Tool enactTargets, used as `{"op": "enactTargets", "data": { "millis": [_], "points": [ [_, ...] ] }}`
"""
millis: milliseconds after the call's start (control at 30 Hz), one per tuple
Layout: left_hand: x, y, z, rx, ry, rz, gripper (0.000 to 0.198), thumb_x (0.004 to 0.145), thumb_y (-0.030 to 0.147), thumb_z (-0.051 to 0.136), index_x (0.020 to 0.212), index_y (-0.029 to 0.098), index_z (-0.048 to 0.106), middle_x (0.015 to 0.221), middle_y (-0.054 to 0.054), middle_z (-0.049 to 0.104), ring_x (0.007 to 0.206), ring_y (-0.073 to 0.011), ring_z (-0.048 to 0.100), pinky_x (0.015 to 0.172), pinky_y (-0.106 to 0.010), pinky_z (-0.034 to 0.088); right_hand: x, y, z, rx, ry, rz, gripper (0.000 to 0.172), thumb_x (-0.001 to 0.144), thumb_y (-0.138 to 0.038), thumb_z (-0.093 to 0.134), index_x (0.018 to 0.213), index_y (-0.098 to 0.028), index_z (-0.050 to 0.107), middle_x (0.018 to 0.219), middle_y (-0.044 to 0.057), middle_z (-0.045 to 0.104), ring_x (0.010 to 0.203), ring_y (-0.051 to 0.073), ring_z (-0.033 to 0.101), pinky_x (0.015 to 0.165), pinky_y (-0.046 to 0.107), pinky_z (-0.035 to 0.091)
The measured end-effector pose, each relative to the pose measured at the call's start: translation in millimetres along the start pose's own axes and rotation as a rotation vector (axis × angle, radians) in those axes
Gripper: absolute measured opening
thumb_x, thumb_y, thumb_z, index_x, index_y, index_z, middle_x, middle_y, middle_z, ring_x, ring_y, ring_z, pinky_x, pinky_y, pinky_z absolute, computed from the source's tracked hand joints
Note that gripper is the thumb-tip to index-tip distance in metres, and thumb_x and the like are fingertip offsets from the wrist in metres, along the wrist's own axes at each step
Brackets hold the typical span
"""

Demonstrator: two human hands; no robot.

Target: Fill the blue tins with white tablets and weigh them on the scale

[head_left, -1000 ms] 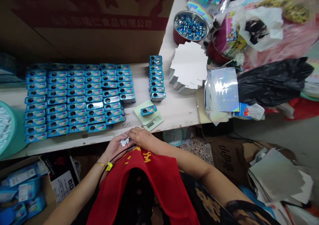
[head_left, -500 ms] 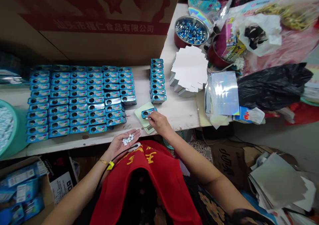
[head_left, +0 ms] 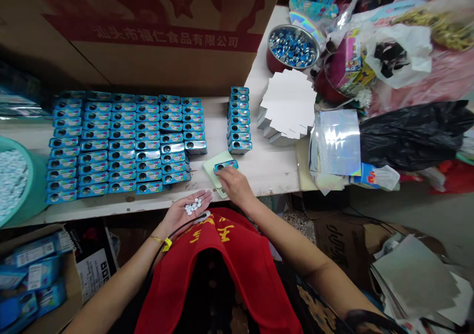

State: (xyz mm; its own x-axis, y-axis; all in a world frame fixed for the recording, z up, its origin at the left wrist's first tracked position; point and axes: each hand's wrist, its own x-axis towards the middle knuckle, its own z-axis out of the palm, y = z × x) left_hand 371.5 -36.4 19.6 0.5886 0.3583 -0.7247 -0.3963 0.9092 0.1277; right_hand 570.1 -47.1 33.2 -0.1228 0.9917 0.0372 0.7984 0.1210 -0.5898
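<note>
My left hand (head_left: 184,214) lies palm up near the table's front edge, with several small white tablets (head_left: 193,206) resting on it. Its fingers are stretched out. My right hand (head_left: 234,185) is over a small blue tin (head_left: 225,165), fingertips pinched at the tin's near left side; what they hold, if anything, is hidden. The tin sits on a pale green scale (head_left: 211,167). Left of the scale stand rows of blue tins (head_left: 122,155) with dark round openings. Behind it is one shorter column of tins (head_left: 240,121), a few with white tablets on top.
A green tub (head_left: 35,186) of tablets stands at the far left. At the back are a large carton (head_left: 166,62) and a metal bowl (head_left: 272,60) of blue caps. White card stacks (head_left: 289,102), shiny sheets (head_left: 338,136) and a black bag (head_left: 411,131) lie to the right.
My right fingertips have moved onto the tin's left part, and the white tablet seen at them no longer shows. The whole view has shifted slightly; my left hand still holds the tablets.
</note>
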Motion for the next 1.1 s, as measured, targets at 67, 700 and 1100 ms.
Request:
{"op": "enactTargets", "data": {
  "millis": [67,700,1100],
  "points": [
    [2,-1,-1.3,-0.004,0.023,0.009,0.03,0.07,0.001,0.043,0.094,0.006,0.06,0.089,-0.013,0.066,0.087,-0.0214,0.062,0.083,-0.034,0.047,-9,-17,11,-0.01,-0.11,-0.148,0.022,0.085,-0.02,0.042,0.101,-0.016,0.057,0.096,0.007,0.057,0.091,0.016,0.05,0.081,0.028,0.041],
    [-4,-5,-5.1,0.068,0.011,-0.002,0.037,0.065,0.0,0.042,0.094,0.007,0.062,0.088,-0.011,0.067,0.09,-0.0217,0.061,0.086,-0.034,0.045,-20,-37,45,0.012,-0.288,-0.205,0.019,0.082,-0.017,0.047,0.099,-0.018,0.052,0.089,0.004,0.052,0.085,0.015,0.049,0.075,0.026,0.041],
    [-6,-6,-7.1,0.083,0.006,-0.01,0.041,0.069,0.002,0.045,0.108,0.004,0.054,0.116,-0.019,0.055,0.114,-0.0268,0.044,0.097,-0.037,0.036,8,20,-5,0.342,0.262,0.085,0.016,0.078,-0.013,0.045,0.083,-0.017,0.059,0.084,0.004,0.054,0.081,0.012,0.052,0.072,0.024,0.043]
  ]
}}
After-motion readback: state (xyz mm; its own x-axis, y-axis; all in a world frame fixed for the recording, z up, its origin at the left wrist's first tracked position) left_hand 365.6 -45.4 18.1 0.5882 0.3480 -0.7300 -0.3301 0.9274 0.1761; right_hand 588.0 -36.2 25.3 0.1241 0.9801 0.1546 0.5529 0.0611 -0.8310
